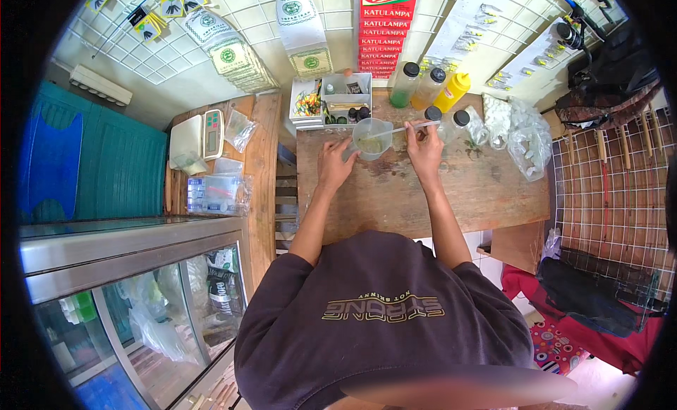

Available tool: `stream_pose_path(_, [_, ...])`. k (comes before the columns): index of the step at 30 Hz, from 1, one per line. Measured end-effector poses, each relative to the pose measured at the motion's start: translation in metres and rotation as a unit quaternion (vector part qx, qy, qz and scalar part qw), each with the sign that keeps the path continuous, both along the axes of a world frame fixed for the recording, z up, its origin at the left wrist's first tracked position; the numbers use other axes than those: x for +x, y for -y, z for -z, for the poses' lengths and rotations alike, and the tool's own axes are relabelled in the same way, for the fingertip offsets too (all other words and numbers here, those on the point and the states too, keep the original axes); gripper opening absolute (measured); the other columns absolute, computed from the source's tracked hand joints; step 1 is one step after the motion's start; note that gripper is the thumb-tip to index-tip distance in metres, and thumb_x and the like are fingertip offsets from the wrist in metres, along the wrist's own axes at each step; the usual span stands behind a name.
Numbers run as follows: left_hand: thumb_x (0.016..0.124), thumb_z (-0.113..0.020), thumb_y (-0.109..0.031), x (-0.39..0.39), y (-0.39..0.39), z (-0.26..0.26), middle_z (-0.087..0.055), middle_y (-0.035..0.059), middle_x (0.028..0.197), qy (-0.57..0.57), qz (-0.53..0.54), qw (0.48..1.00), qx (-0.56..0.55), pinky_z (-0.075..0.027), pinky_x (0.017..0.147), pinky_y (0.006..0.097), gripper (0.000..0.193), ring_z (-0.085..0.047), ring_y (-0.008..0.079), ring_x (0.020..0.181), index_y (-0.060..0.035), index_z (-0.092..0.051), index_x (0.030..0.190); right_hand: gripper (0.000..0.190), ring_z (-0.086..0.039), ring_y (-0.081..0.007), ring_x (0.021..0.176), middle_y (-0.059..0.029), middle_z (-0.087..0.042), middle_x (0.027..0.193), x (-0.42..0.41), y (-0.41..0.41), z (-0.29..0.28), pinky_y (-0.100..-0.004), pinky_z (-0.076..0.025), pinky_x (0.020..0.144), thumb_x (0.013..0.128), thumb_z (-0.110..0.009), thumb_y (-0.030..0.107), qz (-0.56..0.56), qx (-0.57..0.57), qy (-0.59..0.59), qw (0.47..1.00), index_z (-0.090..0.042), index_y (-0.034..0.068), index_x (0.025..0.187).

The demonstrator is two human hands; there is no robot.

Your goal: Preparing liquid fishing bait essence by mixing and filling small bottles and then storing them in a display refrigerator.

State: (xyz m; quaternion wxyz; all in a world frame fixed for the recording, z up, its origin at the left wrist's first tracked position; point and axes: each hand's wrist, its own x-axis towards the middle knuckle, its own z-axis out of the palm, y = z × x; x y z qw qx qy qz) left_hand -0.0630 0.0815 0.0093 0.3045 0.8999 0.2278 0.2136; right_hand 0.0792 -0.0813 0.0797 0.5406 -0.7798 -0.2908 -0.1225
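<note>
A translucent plastic measuring cup (pixel 372 140) with a little yellowish-green content stands near the back of the wooden table (pixel 365 198). My left hand (pixel 336 164) is at its lower left side, thumb and fingers around the edge of its base. Between the fingertips of my right hand (pixel 424 148) is a thin whitish stick (pixel 410 127), perhaps a straw or stirrer, whose left end reaches into the cup. What the cup holds cannot be made out exactly.
Behind the cup is a divided white organizer tray (pixel 346 98). Capped bottles (pixel 404 85), a yellow squeeze bottle (pixel 452 91) and plastic bags of white pieces (pixel 528 145) stand to the right. A digital scale (pixel 197 135) and plastic packets (pixel 219 193) lie on the left bench.
</note>
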Motion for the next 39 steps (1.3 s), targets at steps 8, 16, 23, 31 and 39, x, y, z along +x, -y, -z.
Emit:
stream_pose_path(8, [0.080,-0.076,-0.028,0.000,-0.001,0.000,-0.068,0.0178,0.103,0.000,0.000,1.000,-0.010,-0.047,0.090,0.0418,0.045,-0.057,0.0334,0.104,-0.0096,-0.067,0.120,0.017,-0.050,-0.0090,0.057,-0.0050,-0.064,0.071,-0.002,-0.002,0.009,-0.0255,-0.043,0.056,0.085,-0.075,0.011,0.015,0.012,-0.012,1.000,-0.062,0.002,0.091])
stream_pose_path(16, [0.080,-0.076,-0.029,0.000,-0.003,0.007,-0.068,0.0186,0.100,0.014,-0.002,1.000,-0.005,-0.047,0.089,0.0417,0.047,-0.057,0.0336,0.103,-0.0110,-0.067,0.122,0.014,-0.056,-0.0163,0.057,-0.0085,-0.066,0.073,-0.004,-0.003,0.005,-0.0300,-0.044,0.057,0.085,-0.074,0.010,0.005,0.018,-0.025,1.000,-0.063,0.002,0.091])
stream_pose_path(23, [0.079,-0.075,-0.025,0.000,0.000,-0.005,-0.070,0.0133,0.108,-0.013,-0.009,1.000,-0.008,-0.048,0.091,0.0406,0.043,-0.060,0.0314,0.103,-0.0074,-0.068,0.118,0.014,-0.057,-0.0150,0.060,-0.0077,-0.067,0.075,-0.005,-0.003,0.004,-0.0285,-0.045,0.057,0.085,-0.074,0.009,0.005,0.033,-0.032,0.999,-0.063,0.003,0.091])
stream_pose_path(31, [0.081,-0.076,-0.029,-0.001,-0.002,0.004,-0.068,0.0173,0.107,-0.012,-0.010,1.000,-0.009,-0.047,0.092,0.0414,0.047,-0.057,0.0334,0.106,-0.0101,-0.066,0.122,0.015,-0.056,-0.0131,0.060,-0.0078,-0.067,0.077,-0.007,-0.003,0.002,-0.0276,-0.044,0.058,0.086,-0.073,0.011,0.006,0.031,-0.049,0.998,-0.063,0.003,0.092])
stream_pose_path(39, [0.079,-0.076,-0.025,-0.001,-0.003,0.005,-0.070,0.0149,0.106,0.011,-0.004,1.000,-0.004,-0.046,0.092,0.0412,0.043,-0.059,0.0315,0.103,-0.0077,-0.068,0.118,0.016,-0.052,-0.0081,0.061,-0.0043,-0.066,0.074,-0.007,-0.003,-0.005,-0.0246,-0.044,0.058,0.087,-0.074,0.013,0.024,0.050,-0.067,0.996,-0.063,0.002,0.092])
